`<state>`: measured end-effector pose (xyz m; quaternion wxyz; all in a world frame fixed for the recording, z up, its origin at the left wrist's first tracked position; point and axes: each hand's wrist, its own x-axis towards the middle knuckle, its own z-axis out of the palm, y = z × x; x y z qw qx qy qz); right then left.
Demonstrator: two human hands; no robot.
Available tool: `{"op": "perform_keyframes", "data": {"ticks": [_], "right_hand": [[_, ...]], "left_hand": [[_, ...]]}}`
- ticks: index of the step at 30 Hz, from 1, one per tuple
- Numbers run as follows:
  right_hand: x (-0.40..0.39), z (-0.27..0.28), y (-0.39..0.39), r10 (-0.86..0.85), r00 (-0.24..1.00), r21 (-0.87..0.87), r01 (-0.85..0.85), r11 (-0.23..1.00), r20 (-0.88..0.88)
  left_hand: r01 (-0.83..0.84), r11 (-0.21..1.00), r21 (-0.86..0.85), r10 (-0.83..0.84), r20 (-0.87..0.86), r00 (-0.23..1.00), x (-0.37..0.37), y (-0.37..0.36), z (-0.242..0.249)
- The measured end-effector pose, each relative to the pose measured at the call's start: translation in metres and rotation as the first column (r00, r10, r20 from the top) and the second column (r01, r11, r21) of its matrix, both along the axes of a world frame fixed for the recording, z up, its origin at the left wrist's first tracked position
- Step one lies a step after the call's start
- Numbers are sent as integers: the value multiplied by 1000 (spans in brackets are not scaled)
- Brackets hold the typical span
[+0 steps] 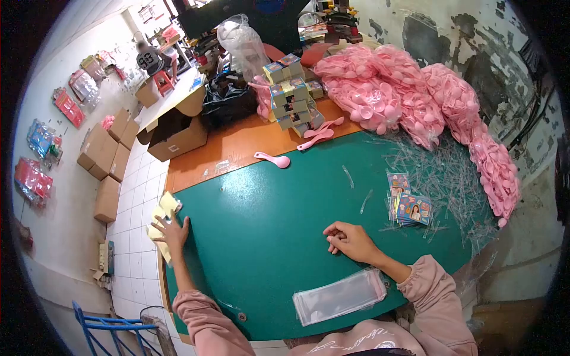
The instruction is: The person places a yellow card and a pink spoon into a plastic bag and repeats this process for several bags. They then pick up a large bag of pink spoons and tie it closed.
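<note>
At the left edge of the table, my left hand (172, 234) lies with fingers spread over several pale yellow paper pieces (159, 213). My right hand (351, 242) rests over the green tabletop, its fingers curled and nothing visible in them. Below it, near the front edge, is a stack of clear plastic sleeves (338, 296). To the right of that hand lies a small pile of printed cards (414, 209), beside many loose clear plastic strips (439, 178).
Bagged pink spoons (380, 83) heap along the back right. Bundled card stacks (291, 98) stand at the back, with a loose pink spoon (274, 159) in front. A cardboard box (178, 139) is at back left. A seated person (151, 59) is far off.
</note>
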<state>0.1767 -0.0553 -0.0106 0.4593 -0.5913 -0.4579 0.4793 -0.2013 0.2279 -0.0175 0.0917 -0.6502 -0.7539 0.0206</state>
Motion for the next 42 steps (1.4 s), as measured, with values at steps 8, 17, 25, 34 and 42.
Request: {"op": "perform_keyframes", "data": {"ticks": [8,17,25,34,42], "right_hand": [[0,-2,1,2,999,-11,-3,1000,-45],[4,-8,2,30,997,2,-30,1000,-73],[28,15,13,-393,841,469,194,862,373],[18,7,2,-373,476,459,-75,885,796],[47,15,-2,-319,948,243,310,919,-4]], "left_hand": [[617,653,440,-748,501,435,206,12,-15],[544,742,392,-648,627,433,250,17,-38],[814,385,435,-856,499,139,238,-77,-6],[684,493,537,-797,594,109,250,-228,48],[971,203,127,-427,904,-29,240,-265,21]]}}
